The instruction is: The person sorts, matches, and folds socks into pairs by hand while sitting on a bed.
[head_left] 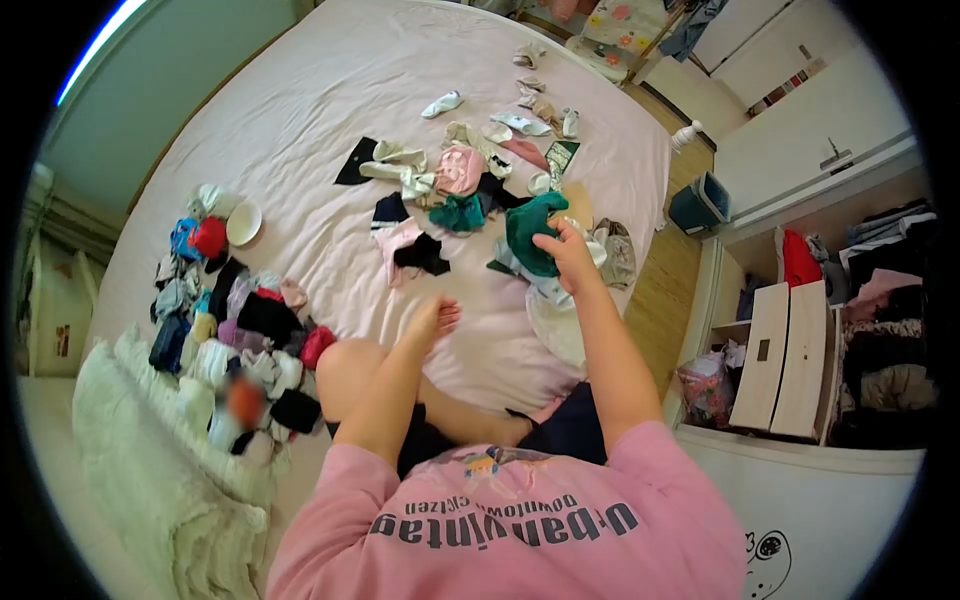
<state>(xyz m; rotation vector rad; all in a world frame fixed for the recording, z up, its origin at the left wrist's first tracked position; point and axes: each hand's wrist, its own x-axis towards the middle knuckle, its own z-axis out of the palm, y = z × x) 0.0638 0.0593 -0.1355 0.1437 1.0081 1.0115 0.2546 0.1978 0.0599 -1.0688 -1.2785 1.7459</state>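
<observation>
My right hand [568, 255] is closed on a dark green cloth [533, 232], lifted over the small clothes at the right of the bed. My left hand [437, 316] hangs over the bed sheet above my leg, its fingers apart with nothing in them. Ahead of it lie a black cloth [422, 256] and a pale pink cloth [398, 240]. Farther off are another green cloth [457, 214] and a pink bundle [460, 170]. White and grey pieces [615, 250] lie partly behind my right hand.
A large heap of small clothes [268, 318] and a white bowl [244, 223] are at the left, beside a fluffy white blanket [170, 480]. Socks [442, 104] lie farther back. At the right stand a bin [699, 203] and an open wardrobe with drawers [778, 358].
</observation>
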